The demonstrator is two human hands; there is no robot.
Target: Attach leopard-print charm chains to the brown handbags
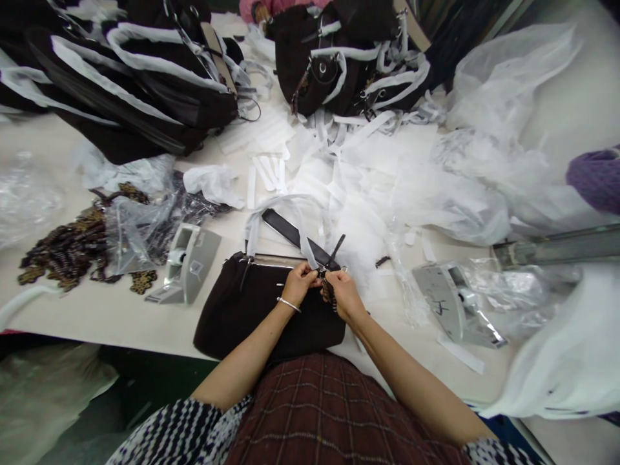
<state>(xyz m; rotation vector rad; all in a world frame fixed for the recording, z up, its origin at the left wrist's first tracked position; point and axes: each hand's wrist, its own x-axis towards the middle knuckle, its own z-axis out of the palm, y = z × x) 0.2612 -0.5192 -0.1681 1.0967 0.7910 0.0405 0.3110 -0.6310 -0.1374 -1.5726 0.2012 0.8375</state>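
Observation:
A dark handbag [242,310] lies at the table's front edge against my body, its handle [254,229] wrapped in pale tissue. My left hand [301,284], with a bangle on the wrist, pinches something small at the bag's right end by the handle's base. Close beside it my right hand [343,292] is closed on a dark beaded tassel or chain [329,297], which hangs below the fingers. The fingers hide how it joins the bag. Behind the hands a black strap [290,234] slants across the bag's top.
Grey tape dispensers [186,265] [458,303] stand left and right. A pile of dark and brown chains [72,248] lies at left. More wrapped handbags [145,90] [300,64] stand at the back, near another person's hand [262,14]. White tissue [378,174] covers the middle.

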